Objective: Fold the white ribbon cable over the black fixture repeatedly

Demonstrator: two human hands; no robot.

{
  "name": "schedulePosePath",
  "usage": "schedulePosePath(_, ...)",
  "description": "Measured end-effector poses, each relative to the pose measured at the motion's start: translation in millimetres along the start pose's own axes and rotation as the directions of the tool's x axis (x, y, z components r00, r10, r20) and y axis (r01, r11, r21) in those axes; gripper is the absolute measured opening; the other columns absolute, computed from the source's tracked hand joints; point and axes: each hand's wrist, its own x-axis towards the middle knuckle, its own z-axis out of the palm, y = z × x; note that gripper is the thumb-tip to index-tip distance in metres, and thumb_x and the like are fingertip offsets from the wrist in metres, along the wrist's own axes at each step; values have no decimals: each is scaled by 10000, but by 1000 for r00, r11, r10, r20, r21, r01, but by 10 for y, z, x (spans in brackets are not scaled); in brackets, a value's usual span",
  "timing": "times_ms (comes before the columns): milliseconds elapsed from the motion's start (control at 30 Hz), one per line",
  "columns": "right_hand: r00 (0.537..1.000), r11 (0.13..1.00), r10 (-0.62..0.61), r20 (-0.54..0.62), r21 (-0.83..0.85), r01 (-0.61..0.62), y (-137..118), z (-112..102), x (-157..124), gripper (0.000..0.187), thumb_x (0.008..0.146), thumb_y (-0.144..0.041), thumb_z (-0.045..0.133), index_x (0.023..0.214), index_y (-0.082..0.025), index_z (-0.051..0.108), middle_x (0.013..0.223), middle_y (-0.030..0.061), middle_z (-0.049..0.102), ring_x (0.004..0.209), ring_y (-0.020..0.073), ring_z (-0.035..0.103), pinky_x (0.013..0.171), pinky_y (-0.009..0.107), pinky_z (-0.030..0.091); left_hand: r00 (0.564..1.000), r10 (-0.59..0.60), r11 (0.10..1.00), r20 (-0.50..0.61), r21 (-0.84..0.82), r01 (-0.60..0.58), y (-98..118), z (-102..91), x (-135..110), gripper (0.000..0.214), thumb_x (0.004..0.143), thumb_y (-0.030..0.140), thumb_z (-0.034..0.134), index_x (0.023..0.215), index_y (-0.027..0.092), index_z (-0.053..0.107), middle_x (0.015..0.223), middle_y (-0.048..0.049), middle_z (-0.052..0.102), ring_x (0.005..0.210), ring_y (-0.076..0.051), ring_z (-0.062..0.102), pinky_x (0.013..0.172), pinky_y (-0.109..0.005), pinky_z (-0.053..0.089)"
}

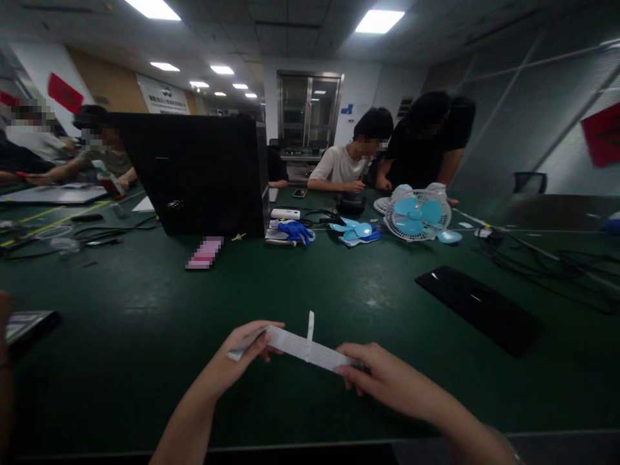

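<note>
A folded strip of white paper (289,342) with fine printed lines is stretched between my hands above the green table (310,284). My left hand (245,342) pinches its left end, where a flap of the paper bends back toward the wrist. My right hand (380,374) grips the right end between thumb and fingers. From the middle of the strip a narrow white paper tab (310,326) sticks up. The paper slopes down to the right, and the print is too small to read.
A large black box (194,174) stands at the back left, with a pink blurred rectangle (205,252) before it. Further right are blue gloves (295,231), light-blue fan blades (356,228) and a caged fan (417,216). A black panel (477,307) lies at right. People sit or lean across the table.
</note>
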Motion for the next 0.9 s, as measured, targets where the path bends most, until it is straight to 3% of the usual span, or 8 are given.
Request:
schedulePosePath(100,997,997,23,-71,-70,-28,277,-160,-29,446,977,-537,392,1227,-248,620,1133,51,678,1006,198,631,909,363,488,997,-75,994,-30,-79,72,21,21,5,505,861,596,575,1100,164,680,1001,-109,720,882,-240,686,722,-327,538)
schedulePosePath(167,963,971,110,-248,-179,-157,637,-406,-96,530,967,-572,354,1342,-256,555,1347,71,584,1224,254,535,1027,433,428,993,-92,988,-77,-132,81,3,10,-3,474,858,577,596,1094,174,681,997,-95,719,884,-227,682,725,-313,535)
schedulePosePath(233,834,844,258,-488,-305,-440,1091,-710,-212,587,963,-554,292,1397,-225,511,1465,91,477,1366,291,391,1126,479,311,988,-80,980,-131,-190,54,-18,-9,-20,456,848,560,624,1105,188,680,1009,-82,715,901,-219,674,743,-306,535)
schedulePosePath(300,576,571,451,-682,-276,-773,1535,-993,-358,655,939,-546,285,1447,-165,450,1545,113,358,1440,320,241,1159,519,231,984,-89,969,-154,-242,50,-26,-24,-33,464,825,557,655,1105,188,683,1015,-83,714,909,-222,670,754,-312,539)
schedulePosePath(333,491,498,501,-713,-226,-837,1720,-1102,-430,721,931,-558,270,1466,-95,408,1559,170,306,1442,373,201,1136,601,213,983,-94,963,-159,-264,50,-24,-27,-36,468,812,555,671,1099,185,686,1012,-86,714,903,-223,670,754,-313,540)
schedulePosePath(400,430,438,559,-709,-188,-879,1981,-1231,-542,777,926,-565,229,1477,-34,367,1543,218,307,1410,395,276,1088,627,294,983,-94,955,-159,-294,44,-16,-28,-37,462,796,542,695,1082,179,695,992,-89,718,879,-219,670,743,-311,542)
schedulePosePath(600,510,474,537,-672,-260,-841,2079,-1091,-471,787,933,-555,174,1512,-35,287,1582,176,222,1435,354,227,1108,582,289,997,-35,947,-67,-322,12,0,-25,-71,361,829,478,691,1035,182,713,918,-73,718,821,-192,664,705,-285,540)
schedulePosePath(900,824,682,306,-477,-494,-539,1458,-576,94,720,957,-559,208,1524,-127,309,1586,106,240,1451,287,212,1140,526,262,1000,15,936,1,-351,-13,-14,-50,-81,312,835,453,691,960,168,724,797,-41,684,667,-134,632,594,-226,493)
